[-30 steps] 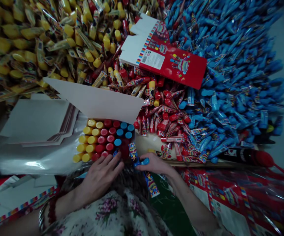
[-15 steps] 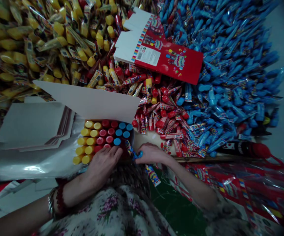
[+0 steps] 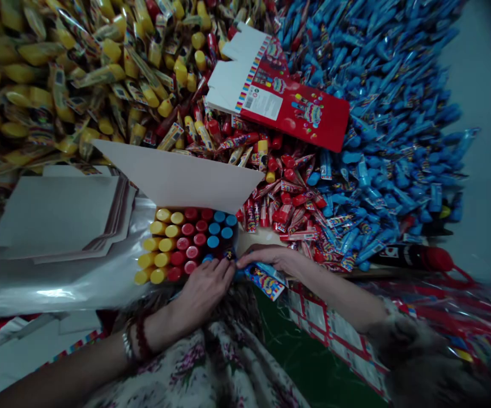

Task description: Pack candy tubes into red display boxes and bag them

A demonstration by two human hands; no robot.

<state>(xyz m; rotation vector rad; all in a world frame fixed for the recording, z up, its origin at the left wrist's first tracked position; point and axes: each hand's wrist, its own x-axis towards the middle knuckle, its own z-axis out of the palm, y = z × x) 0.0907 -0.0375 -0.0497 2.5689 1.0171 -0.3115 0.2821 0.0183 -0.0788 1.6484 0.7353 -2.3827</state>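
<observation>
Left hand (image 3: 205, 290) wide open, palm down over the near edge of an open white carton (image 3: 177, 175), apparently bracing the contents. All around, heaps of yellow tubes (image 3: 92, 73), red tubes (image 3: 279, 192) and blue tubes (image 3: 376, 113). Inside, upright capped tubes (image 3: 190, 241) in colour blocks, packed tightly enough to stand. Right hand (image 3: 266, 258) narrow, fingers reaching the carton's corner; any grip too small to tell. Beneath, a printed wrapper (image 3: 264, 281).
</observation>
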